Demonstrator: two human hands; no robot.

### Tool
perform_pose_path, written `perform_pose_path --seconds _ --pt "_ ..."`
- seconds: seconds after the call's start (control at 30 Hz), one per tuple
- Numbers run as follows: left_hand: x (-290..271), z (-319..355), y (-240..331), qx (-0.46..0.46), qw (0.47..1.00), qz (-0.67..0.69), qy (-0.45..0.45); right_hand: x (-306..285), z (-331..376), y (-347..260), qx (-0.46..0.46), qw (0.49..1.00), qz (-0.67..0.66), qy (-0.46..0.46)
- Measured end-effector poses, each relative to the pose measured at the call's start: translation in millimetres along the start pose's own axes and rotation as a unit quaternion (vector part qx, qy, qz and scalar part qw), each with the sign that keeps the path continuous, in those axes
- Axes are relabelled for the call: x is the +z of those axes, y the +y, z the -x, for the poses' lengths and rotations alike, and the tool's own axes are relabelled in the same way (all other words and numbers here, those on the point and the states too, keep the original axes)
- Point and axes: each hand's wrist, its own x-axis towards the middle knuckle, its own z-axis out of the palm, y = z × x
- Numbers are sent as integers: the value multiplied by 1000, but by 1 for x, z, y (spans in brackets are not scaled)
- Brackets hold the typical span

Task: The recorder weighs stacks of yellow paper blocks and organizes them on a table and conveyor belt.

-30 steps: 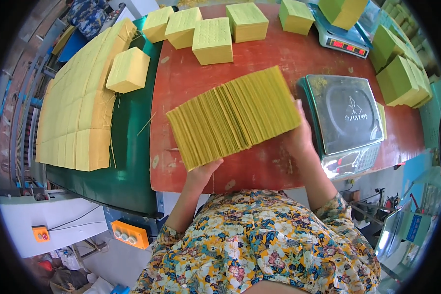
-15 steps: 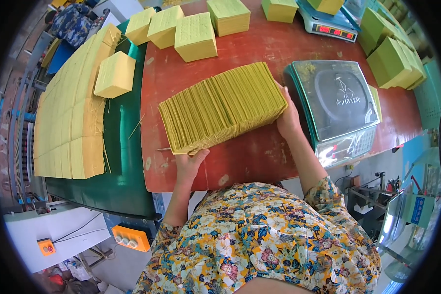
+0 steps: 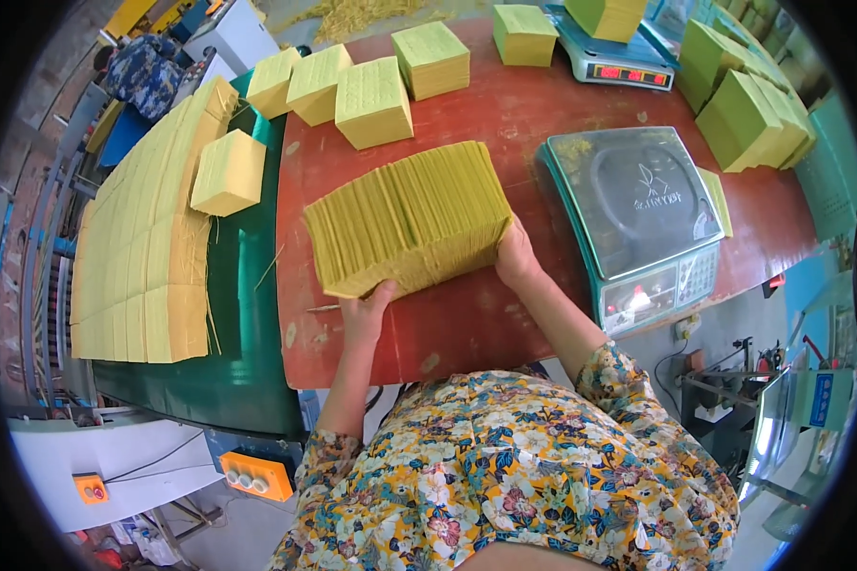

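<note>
A thick stack of yellow paper sheets (image 3: 409, 219) is between my two hands over the red tabletop (image 3: 428, 328), its many sheet edges facing up. My left hand (image 3: 367, 303) grips its near left end, thumb on the near side and the other fingers hidden beneath. At the right end, my right hand (image 3: 516, 255) presses against the stack, its fingers partly hidden behind it. The stack lies tilted, its right end farther from me than its left. Whether it rests on the table or hangs just above, I cannot tell.
Right of the stack stands a digital scale (image 3: 638, 200). A second scale (image 3: 619, 57) at the back bears a yellow block. Several paper blocks (image 3: 373, 100) line the far edge, more (image 3: 747, 119) stand far right. Bundled paper (image 3: 133, 247) covers the green surface (image 3: 243, 324) at left.
The stack has become shorter from end to end, squeezed together as my right hand moved left toward my left hand. My left hand has shifted slightly along the near edge.
</note>
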Motion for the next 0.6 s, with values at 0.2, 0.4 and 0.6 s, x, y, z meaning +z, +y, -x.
perform_pose_path --seconds 0.2,0.4,0.6 --pt "-15 34 20 45 998 -37 -9 -18 12 17 -58 996 61 -26" --pt "-9 17 -13 37 999 6 -12 -20 9 60 21 1000 -11 0" --pt "-9 0 55 -41 998 -49 -18 8 0 9 85 995 -44 18"
